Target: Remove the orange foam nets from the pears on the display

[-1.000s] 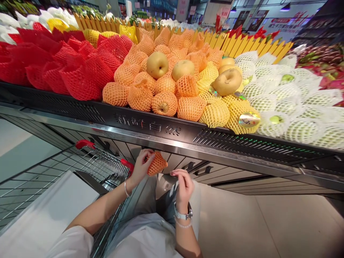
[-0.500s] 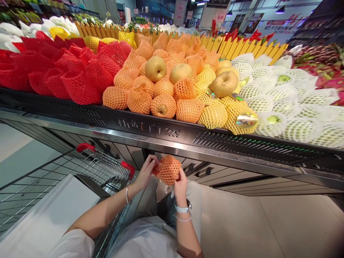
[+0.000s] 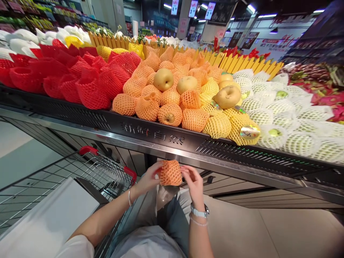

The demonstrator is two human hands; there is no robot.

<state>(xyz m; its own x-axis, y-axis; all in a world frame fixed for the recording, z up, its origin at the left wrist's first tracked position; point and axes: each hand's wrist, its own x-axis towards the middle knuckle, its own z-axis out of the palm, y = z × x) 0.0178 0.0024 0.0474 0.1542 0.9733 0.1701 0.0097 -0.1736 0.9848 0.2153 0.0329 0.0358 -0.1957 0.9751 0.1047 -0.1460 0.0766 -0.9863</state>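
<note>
Just in front of the display's metal edge, an orange foam fruit net [image 3: 171, 173] is held up between both hands. My left hand [image 3: 151, 176] grips its left side, fingers closed on the mesh. My right hand [image 3: 192, 181] pinches its upper right edge with thumb and fingertips. Whether a fruit sits inside the net cannot be made out. Below it hangs what looks like a clear plastic bag [image 3: 164, 196], partly hidden. On the display, two bare pears [image 3: 163, 79] rest on fruit in orange nets [image 3: 170, 114].
A shopping cart [image 3: 107, 172] with red corner pieces and a white box [image 3: 57, 211] stands at my left. The black display rim [image 3: 150, 129] runs across in front. Fruit in red nets [image 3: 92, 89], yellow nets [image 3: 218, 125] and white nets [image 3: 302, 139] fills the shelf.
My right hand has shifted right and its fingers have spread to the net's upper edge. The net now looks more upright and squarer. The view has tilted slightly up.
</note>
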